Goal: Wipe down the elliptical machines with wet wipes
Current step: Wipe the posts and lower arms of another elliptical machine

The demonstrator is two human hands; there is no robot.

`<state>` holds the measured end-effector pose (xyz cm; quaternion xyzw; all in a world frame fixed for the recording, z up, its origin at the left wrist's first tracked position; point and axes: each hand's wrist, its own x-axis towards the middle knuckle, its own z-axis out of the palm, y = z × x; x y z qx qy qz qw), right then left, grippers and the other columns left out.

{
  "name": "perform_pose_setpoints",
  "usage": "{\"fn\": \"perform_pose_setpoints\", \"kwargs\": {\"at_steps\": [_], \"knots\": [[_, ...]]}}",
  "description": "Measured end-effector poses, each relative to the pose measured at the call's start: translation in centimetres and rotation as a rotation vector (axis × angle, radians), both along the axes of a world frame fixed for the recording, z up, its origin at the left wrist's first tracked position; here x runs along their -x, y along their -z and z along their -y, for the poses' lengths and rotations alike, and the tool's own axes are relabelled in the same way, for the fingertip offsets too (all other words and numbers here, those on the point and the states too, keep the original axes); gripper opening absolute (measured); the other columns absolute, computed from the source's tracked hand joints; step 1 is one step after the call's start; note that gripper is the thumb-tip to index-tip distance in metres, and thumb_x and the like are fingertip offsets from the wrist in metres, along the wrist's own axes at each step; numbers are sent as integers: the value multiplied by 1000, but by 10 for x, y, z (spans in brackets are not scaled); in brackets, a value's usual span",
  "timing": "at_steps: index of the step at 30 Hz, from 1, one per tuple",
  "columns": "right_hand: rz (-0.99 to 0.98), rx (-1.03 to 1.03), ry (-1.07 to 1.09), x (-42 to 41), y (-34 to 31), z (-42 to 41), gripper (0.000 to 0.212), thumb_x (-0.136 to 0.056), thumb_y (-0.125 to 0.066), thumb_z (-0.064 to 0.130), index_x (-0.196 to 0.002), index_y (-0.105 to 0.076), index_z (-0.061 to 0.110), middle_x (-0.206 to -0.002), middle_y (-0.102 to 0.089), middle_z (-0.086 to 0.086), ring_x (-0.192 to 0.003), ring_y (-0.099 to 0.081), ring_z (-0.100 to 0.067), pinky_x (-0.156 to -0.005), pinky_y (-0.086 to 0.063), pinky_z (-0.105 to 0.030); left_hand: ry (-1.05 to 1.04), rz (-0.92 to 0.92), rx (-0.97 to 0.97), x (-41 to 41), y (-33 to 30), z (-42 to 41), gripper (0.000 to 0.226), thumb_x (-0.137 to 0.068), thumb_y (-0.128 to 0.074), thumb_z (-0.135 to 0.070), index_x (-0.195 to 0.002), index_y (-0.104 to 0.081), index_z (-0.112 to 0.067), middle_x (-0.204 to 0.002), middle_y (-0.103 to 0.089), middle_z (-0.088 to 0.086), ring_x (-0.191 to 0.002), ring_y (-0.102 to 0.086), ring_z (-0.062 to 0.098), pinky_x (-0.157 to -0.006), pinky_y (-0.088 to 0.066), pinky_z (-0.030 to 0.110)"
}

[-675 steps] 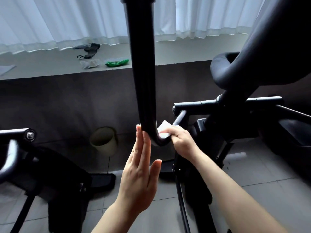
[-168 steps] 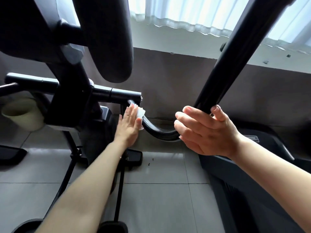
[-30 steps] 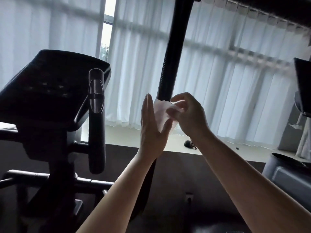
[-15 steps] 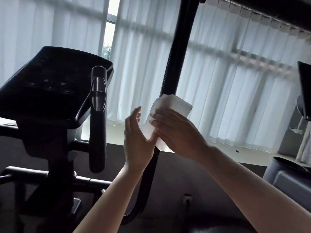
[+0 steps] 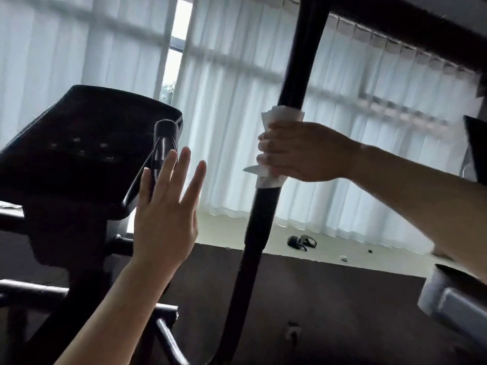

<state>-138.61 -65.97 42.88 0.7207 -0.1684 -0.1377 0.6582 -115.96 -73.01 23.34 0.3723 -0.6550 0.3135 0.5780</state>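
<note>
A black swing-arm pole (image 5: pixel 297 61) of the elliptical runs from the top of the view down to the floor. A white wet wipe (image 5: pixel 283 115) is wrapped around the pole at mid height. My right hand (image 5: pixel 303 151) grips the pole over the wipe, with wipe edges showing above and below the fingers. My left hand (image 5: pixel 168 204) hovers to the left of the pole, fingers straight and spread, holding nothing. The elliptical's black console (image 5: pixel 79 143) and a short upright handle (image 5: pixel 164 143) stand just behind my left hand.
White curtains (image 5: pixel 237 114) cover the window behind. A pale sill (image 5: pixel 329 246) carries a small dark object (image 5: pixel 301 242). The dark wall below has an outlet (image 5: pixel 292 331). Another machine's grey part (image 5: pixel 453 304) and dark screen edge (image 5: pixel 477 151) stand at the right.
Half a second ago both hands held the wipe at the pole. Now my right hand has it wrapped around the pole higher up, and my left hand has let go and moved left.
</note>
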Motion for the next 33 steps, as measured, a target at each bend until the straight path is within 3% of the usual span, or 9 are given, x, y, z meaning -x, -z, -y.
{"fn": "perform_pose_setpoints", "kwargs": {"at_steps": [3,6,9,14,18,22,26,31,33], "knots": [[248,40,47,-4,-34,-3,40,-108,-31,22,-98,-66,5,-103,-67,-11,-112,-60,-33,-108,-37,-42,-3,-63,41,-1,3,2,81,-80,-68,11,-151,-38,-15,-161,-21,15,-149,-19,32,-118,-18,54],[397,59,38,-21,-13,-2,35,-101,-38,18,-82,-66,8,-89,-67,-10,-102,-61,-34,-104,-39,-45,4,-95,23,-2,1,0,77,-80,-70,8,-148,-42,-13,-159,-25,19,-146,-22,37,-116,-17,58],[381,-206,198,-24,53,2,28,-95,-47,12,-69,-55,20,-72,-56,-5,-79,-55,-30,-91,-44,-47,15,-77,26,-3,-17,-5,70,-84,-70,-3,-148,-44,-14,-160,-24,18,-147,-22,37,-116,-14,60],[177,-247,117,-12,38,2,40,-106,-33,26,-91,-66,10,-90,-65,-5,-95,-60,-28,-102,-41,-37,24,-61,60,0,-67,2,48,-95,-54,-12,-143,-50,-14,-156,-34,17,-146,-27,34,-117,-14,62],[234,-49,-18,-14,-37,8,37,-104,-39,22,-82,-65,10,-84,-68,-5,-86,-63,-27,-105,-41,-35,-30,3,36,7,-68,18,65,-86,-66,-10,-147,-44,-11,-155,-35,19,-146,-27,36,-116,-17,63],[190,29,25,-18,-48,11,37,-103,-39,22,-88,-70,9,-91,-71,-6,-99,-66,-25,-115,-29,-35,-32,-25,84,5,-70,18,64,-87,-62,-8,-148,-42,-11,-152,-40,21,-144,-30,37,-116,-19,61],[221,5,-31,-10,-10,7,27,-103,-43,18,-114,-68,12,-109,-70,-4,-110,-65,-25,-109,-39,-39,-37,-11,29,5,-68,16,54,-92,-57,-10,-145,-46,-12,-149,-44,19,-143,-33,37,-117,-20,58],[210,141,-78,-9,-13,-6,20,-97,-53,9,-106,-70,12,-115,-69,-7,-113,-63,-26,-105,-41,-40,54,-29,57,4,-72,2,45,-98,-45,-26,-140,-51,-13,-146,-49,14,-141,-38,31,-119,-14,56],[275,274,-108,-12,-31,-8,16,-91,-62,7,-104,-72,11,-113,-69,-8,-105,-65,-26,-92,-46,-38,200,-110,93,13,-78,-15,46,-99,-43,-33,-140,-51,-14,-148,-48,11,-141,-37,28,-120,-15,54]]}}
